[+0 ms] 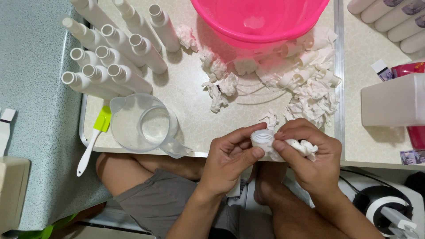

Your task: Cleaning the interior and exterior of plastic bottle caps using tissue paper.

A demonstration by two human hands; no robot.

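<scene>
Seen from above, a seated person works at the near edge of a low, pale table. The left hand holds a small white threaded bottle neck, its open mouth facing up, with the thumb and fingers clamped around its sides. The right hand touches the same neck from the other side; its fingers are closed on a crumpled white tissue, pressed against the rim.

At the table's far left stand nine white plastic tubes, uncapped and clustered together. Just in front of them sits one clear measuring jug, and beside it one spatula with a lime-green blade and a white handle that hangs over the table edge. One pink plastic basin sits at the far centre. Below it lie many crumpled white tissues, too tangled to count, mixed with several small white caps. At the right are four more white tubes lying on their sides, and one white box.
</scene>
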